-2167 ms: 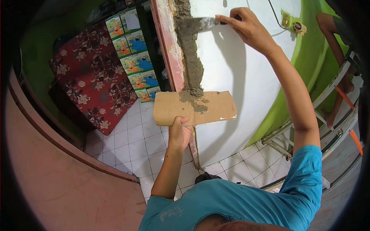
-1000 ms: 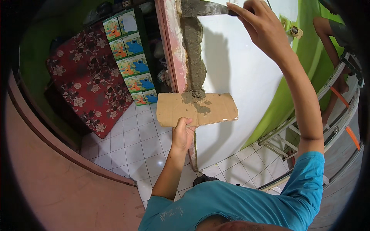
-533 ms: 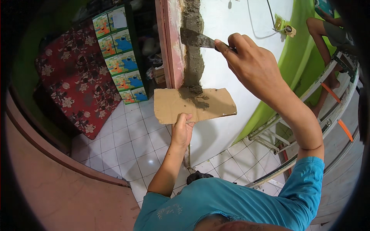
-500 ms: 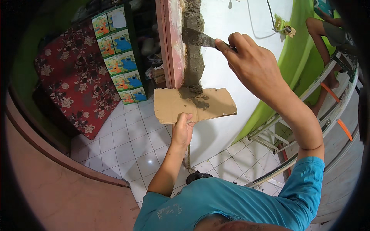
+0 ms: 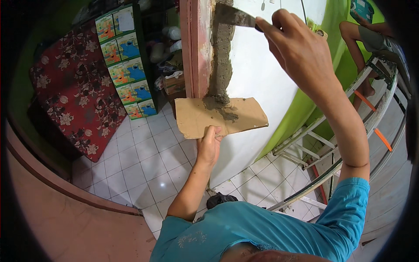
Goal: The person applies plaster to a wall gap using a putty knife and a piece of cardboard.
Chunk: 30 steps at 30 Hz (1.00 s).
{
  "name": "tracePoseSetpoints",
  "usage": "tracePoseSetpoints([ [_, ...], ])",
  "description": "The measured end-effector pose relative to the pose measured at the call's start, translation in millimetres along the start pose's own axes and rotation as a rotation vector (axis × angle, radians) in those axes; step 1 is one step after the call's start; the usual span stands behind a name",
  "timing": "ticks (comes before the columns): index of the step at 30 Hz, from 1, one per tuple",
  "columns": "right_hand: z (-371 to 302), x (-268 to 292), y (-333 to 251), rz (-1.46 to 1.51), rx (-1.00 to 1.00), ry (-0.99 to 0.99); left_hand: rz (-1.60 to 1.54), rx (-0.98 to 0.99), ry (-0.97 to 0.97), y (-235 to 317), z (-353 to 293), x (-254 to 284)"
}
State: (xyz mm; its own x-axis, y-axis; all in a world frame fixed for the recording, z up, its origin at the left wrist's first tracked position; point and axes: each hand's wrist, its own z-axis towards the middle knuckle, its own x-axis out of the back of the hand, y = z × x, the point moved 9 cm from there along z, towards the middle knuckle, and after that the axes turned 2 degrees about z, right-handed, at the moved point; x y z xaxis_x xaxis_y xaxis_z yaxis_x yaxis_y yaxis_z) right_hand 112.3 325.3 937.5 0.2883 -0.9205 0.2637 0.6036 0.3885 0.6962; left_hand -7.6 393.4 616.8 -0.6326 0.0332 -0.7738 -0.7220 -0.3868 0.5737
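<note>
My right hand (image 5: 301,48) grips a putty knife (image 5: 238,18), its handle mostly hidden by the fingers. The blade lies against the upper part of a grey mortar strip (image 5: 221,56) that runs down the wall beside the door frame. Lower down, my left hand (image 5: 209,146) pinches the near edge of a piece of brown cardboard (image 5: 192,115), thumb on top. The cardboard's far edge sits at the strip's lower part. A small heap of wet mortar (image 5: 218,101) rests there, and a smear spreads over the cardboard.
A pinkish door frame (image 5: 192,52) borders the strip on the left; white wall (image 5: 266,61) lies to the right. A cartoon-printed drawer cabinet (image 5: 126,65) and a red floral panel (image 5: 70,87) stand left. At right are a metal ladder (image 5: 349,113) and another person's leg (image 5: 353,41).
The putty knife has moved up along the mortar strip with my right hand. The cardboard stays nearly in place, while the view has shifted slightly.
</note>
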Motion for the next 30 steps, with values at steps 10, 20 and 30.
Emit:
tracePoseSetpoints([
  [10, -12, -20, -3, 0.06, 0.054, -0.079, -0.026, -0.011, 0.022, 3, -1, -7],
  [20, -7, -5, 28, 0.088, -0.042, 0.08, 0.022, 0.006, 0.015, 6, -3, -7],
  [30, -28, -22, -15, 0.118, -0.055, 0.012, 0.01, -0.006, 0.023, 5, -1, -6],
])
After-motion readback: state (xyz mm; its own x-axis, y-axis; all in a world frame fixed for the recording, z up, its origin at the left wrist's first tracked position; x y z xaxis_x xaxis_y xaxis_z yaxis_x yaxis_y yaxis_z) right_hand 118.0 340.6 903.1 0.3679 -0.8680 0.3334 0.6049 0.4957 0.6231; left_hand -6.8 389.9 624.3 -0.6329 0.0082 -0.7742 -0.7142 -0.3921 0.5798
